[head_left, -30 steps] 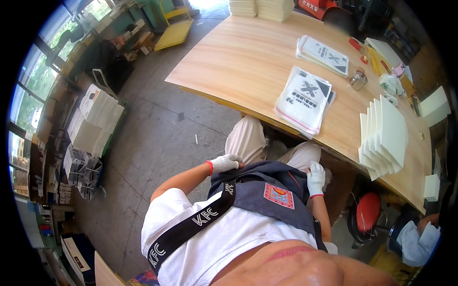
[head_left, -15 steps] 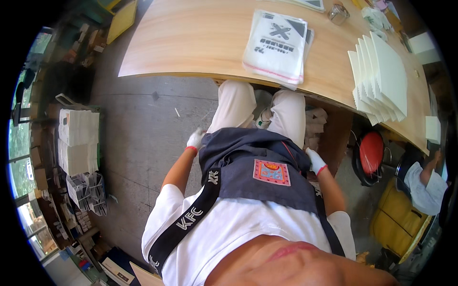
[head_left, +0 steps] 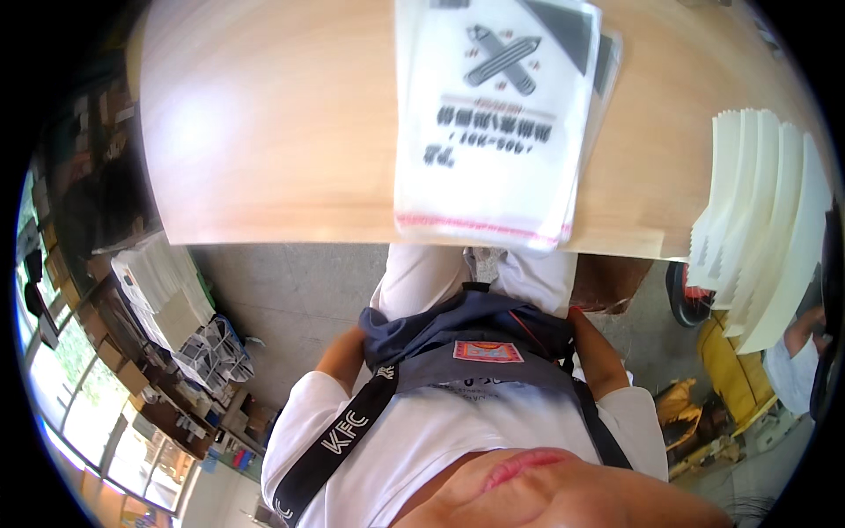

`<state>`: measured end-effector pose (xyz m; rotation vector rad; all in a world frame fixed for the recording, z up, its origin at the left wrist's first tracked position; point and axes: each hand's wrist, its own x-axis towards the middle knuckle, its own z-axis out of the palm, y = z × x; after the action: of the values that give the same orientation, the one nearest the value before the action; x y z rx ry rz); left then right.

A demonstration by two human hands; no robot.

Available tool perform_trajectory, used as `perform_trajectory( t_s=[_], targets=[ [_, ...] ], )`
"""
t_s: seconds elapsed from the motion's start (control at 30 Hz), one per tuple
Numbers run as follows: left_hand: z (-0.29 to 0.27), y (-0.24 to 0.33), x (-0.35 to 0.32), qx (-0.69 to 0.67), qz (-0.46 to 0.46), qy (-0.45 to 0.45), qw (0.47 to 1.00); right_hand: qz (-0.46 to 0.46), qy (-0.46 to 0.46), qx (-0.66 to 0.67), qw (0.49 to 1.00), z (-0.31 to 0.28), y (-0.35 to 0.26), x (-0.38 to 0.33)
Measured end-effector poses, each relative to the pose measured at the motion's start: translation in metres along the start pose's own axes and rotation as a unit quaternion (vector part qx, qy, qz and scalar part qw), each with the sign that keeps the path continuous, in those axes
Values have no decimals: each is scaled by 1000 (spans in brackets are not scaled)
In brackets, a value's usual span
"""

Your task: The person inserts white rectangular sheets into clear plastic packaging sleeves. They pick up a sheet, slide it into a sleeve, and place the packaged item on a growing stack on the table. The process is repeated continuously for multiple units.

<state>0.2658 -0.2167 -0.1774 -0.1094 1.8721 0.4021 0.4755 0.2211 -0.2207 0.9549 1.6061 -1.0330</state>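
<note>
Sitting close against the pale wooden bench [head_left: 264,132], the person looks straight down over a white shirt and a dark blue-grey apron [head_left: 466,339] with one small red-and-yellow patch on its bib. Two forearms show, one at each side of the apron, both running down behind its folds. Neither hand can be seen: the left forearm [head_left: 339,356] ends where the apron's edge covers it, and the right forearm [head_left: 603,356] goes under the cloth on the other side (so whether either hand is clenched, slack or grasping anything cannot be told). One black strap with white lettering [head_left: 339,436] crosses the shirt on the person's left.

On the bench, nearest the body, lies one stack of clear plastic bags printed in black with two crossed pencils [head_left: 493,114]; its lower edge, marked by a thin red line, hangs just over the bench's rim above the lap. To the right stands one fanned pile of cream paper sheets with serrated edges [head_left: 761,229], about six layers showing, well apart from the bags.

Down on the grey concrete floor [head_left: 282,286] to the left sits one stack of white flat packs [head_left: 158,295]. At the far right, a second person's arm in a light blue sleeve [head_left: 797,356] shows.
</note>
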Motion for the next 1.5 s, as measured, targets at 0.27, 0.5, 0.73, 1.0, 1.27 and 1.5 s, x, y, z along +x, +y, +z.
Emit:
perform_trajectory(
  t_s=[0.27, 0.5, 0.73, 1.0, 1.27, 1.5],
  targets=[
    [-34, 33, -12, 16, -18, -17, 1000, 0, -27, 64, 998, 19, -36, -32],
    [-40, 4, 25, 181, 152, 19, 971, -63, -13, 3, 998, 22, -11, -24],
    [-137, 60, 3, -67, 343, 424, 836, -131, 359, -131, 915, -102, -58, -154],
    [-122, 279, -99, 245, 474, 491, 689, -841, 227, 23, 491, -83, -144, -447],
    [-86, 299, -81, 183, 495, 503, 685, -920, 106, -104, 363, -33, -101, -539],
    [-62, 321, -83, 193, 478, 508, 690, -882, 438, -152, 85, 3, -98, -525]
  ],
)
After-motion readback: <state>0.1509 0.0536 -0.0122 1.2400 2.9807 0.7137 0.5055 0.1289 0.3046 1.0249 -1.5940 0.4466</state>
